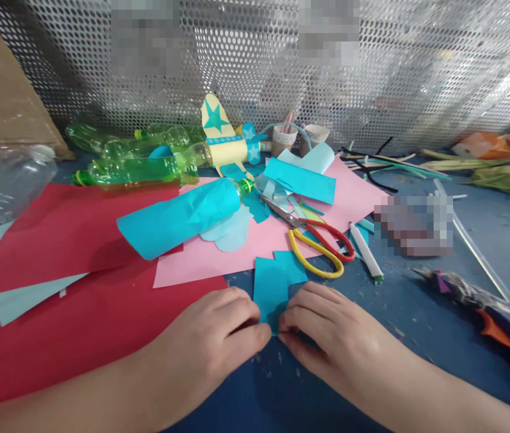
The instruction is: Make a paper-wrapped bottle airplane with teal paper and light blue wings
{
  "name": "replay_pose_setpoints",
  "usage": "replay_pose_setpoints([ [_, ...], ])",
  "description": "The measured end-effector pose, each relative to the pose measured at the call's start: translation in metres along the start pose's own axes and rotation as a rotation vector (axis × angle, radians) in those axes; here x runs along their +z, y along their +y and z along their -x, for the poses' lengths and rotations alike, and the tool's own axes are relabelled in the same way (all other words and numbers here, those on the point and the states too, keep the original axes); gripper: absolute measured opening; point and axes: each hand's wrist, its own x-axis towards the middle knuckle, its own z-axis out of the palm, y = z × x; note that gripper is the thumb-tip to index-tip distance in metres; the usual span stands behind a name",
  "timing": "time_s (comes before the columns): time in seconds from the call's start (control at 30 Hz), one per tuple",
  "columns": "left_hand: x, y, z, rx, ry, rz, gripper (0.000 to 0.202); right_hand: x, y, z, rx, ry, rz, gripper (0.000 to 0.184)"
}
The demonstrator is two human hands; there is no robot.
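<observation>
A narrow strip of blue paper (271, 293) lies on the dark blue table, its near end between my two hands. My left hand (225, 328) pinches the near left corner, thumb and fingers closed. At the near right corner, my right hand (322, 325) grips the paper the same way. Another blue paper piece (291, 267) lies partly under the strip's far right side. Beyond it rest scissors (300, 224) with one red and one yellow handle, blades pointing away to the left. A bottle wrapped in blue paper (183, 216) lies on its side at the left.
Red sheets (79, 234) and a pink sheet (201, 264) cover the left and middle. A glue gun (476, 307) and a white marker (366, 252) lie at right. Green bottles (133, 170), a decorated bottle rocket (228, 150) and small cups (283, 139) stand or lie before the perforated metal wall.
</observation>
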Motion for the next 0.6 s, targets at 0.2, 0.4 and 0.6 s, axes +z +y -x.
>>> replay_pose_setpoints([
  [0.2,0.0011,0.0016,-0.0005,0.001,0.018,-0.024,0.025,-0.0019,-0.0001,0.0018,-0.043,-0.029,0.062,0.009],
  [0.4,0.0002,0.0024,-0.0023,0.038,0.008,-0.096,0.030,-0.0033,0.0007,0.0007,-0.056,-0.055,0.059,0.012],
  [0.6,0.0034,0.0022,-0.0026,-0.022,0.020,-0.053,0.030,-0.0034,0.0000,-0.0005,-0.056,-0.041,0.055,0.014],
])
